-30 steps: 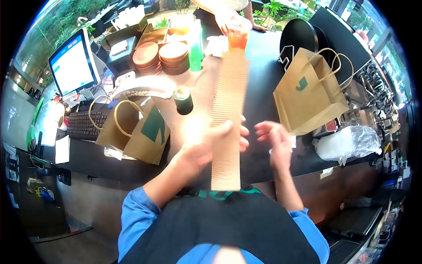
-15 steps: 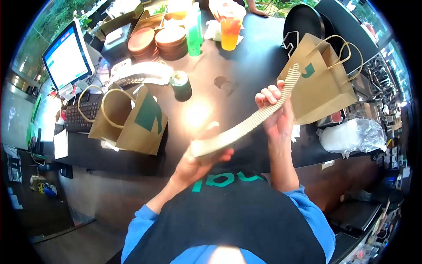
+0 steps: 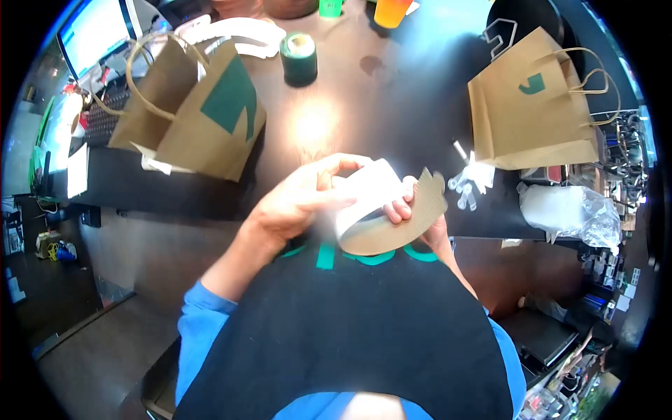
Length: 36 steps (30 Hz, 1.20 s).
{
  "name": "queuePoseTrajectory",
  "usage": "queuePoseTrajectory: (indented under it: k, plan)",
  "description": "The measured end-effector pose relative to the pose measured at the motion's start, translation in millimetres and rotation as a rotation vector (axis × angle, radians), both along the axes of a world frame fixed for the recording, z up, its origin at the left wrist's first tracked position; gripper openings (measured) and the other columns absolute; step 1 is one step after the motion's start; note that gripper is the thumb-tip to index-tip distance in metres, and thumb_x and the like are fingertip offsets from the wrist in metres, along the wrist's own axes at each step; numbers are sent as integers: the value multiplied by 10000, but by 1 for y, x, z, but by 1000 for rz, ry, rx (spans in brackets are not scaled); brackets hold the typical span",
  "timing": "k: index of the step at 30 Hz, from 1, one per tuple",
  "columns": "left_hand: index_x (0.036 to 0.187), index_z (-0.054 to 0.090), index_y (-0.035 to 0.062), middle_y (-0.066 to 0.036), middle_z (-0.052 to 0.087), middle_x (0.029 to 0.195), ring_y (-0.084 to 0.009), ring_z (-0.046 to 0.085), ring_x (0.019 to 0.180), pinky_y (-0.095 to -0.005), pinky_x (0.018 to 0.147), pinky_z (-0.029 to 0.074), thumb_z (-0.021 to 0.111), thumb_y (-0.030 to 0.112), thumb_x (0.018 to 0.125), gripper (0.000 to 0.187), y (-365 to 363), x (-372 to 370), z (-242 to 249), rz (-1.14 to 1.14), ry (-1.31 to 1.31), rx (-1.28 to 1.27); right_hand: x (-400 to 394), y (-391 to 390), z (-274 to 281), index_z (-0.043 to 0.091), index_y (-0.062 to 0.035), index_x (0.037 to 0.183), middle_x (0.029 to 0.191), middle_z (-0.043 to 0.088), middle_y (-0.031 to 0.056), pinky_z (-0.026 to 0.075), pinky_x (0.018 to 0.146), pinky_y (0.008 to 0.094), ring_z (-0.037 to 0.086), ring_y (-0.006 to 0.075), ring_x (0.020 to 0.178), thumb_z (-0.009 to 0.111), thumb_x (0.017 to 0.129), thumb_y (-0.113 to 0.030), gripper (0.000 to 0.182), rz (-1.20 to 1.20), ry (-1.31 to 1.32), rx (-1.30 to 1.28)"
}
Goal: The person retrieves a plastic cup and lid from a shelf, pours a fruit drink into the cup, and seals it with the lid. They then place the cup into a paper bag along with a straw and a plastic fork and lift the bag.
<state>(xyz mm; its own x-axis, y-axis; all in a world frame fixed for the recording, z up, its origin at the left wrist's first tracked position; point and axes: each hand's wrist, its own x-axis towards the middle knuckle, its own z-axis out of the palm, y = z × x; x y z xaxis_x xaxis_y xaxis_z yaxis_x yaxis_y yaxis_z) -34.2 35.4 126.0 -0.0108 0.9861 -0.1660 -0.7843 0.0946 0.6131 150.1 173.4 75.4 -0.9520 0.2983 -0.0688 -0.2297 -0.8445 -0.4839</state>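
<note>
A tan corrugated cardboard cup sleeve point(image 3: 392, 234) is bent into a curve just above my apron, its notched end up at the right. Its pale inner face looks bright white in the glare. My left hand point(image 3: 301, 192) pinches the left, white part between thumb and fingers. Fingers of my right hand point(image 3: 400, 208) curl over the sleeve from inside the bend, while the palm is mostly hidden behind the cardboard. A dark green can-shaped container point(image 3: 299, 61) stands on the table beyond my hands.
Brown paper bags with handles stand at left point(image 3: 175, 115) and right point(image 3: 532, 115). Small clear and white pieces point(image 3: 470, 183) lie by the right bag. A plastic-wrapped white bundle point(image 3: 567, 213) sits at the right edge of the dark table point(image 3: 392, 119). An orange drink point(image 3: 390, 10) is at the back.
The sleeve was stretched out as a long strip between my hands; now it is bent round and held lower, with my hands closer together. The view has tilted down.
</note>
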Motion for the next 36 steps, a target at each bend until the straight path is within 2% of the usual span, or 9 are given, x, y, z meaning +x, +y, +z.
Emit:
queuePoseTrajectory:
  k: [2,3,6,9,13,19,28,33,36]
  plan:
    - [1204,464,6,-119,647,947,-152,616,884,-278,778,490,679,46,810,451,3,-5,-9,44,367,-135,11,4,-17,487,-94,870,682,488,25,395,630,255,474,161,671,549,929,-259,185,56,-75,88]
    - [1159,489,22,-125,649,936,-151,610,875,-281,768,487,696,73,806,413,5,-8,-18,88,477,-127,-2,10,-17,484,-86,841,682,482,25,403,646,251,461,151,667,566,922,-254,205,128,52,209]
    - [1073,541,9,-126,654,892,-118,604,837,-262,744,477,717,109,788,349,7,-5,-14,89,877,-216,-11,3,5,490,-57,805,699,467,26,398,649,244,457,143,666,574,917,-204,202,28,-120,246]
    - [1019,597,-19,-102,665,849,-104,610,814,-253,748,480,679,92,807,253,2,5,-9,258,1023,-217,-11,10,10,541,-34,869,781,536,14,416,695,214,515,95,745,611,887,-139,127,66,-336,376]
    - [933,672,-30,-103,674,799,-103,625,769,-261,726,494,613,57,836,143,-2,18,-10,160,880,-247,-15,23,21,586,-26,849,783,587,-9,426,711,196,545,53,756,656,842,-91,96,92,-585,739]
    - [1087,591,14,-58,562,623,-71,496,590,-256,587,432,637,60,807,288,4,24,7,301,955,-278,-38,6,67,555,-26,774,721,526,-30,383,640,198,464,37,689,687,806,-114,162,162,-534,1204]
    - [1069,591,16,18,572,642,-5,486,602,-183,552,394,651,35,822,255,6,32,-28,355,637,-302,-37,5,57,567,-18,784,716,530,-35,391,622,197,468,29,685,683,827,-125,163,128,-602,1047]
    - [1060,609,20,12,582,650,-2,479,593,-180,542,392,656,28,822,242,16,37,-17,542,790,-306,-42,4,55,573,-14,789,713,532,-38,394,614,197,469,25,684,681,836,-130,165,102,-624,1006]
    - [1088,620,35,11,590,656,-4,485,601,-181,549,402,651,25,826,264,21,36,-17,618,844,-285,-32,8,7,596,-9,805,714,544,-29,401,616,202,480,31,683,684,838,-127,151,-26,-605,954]
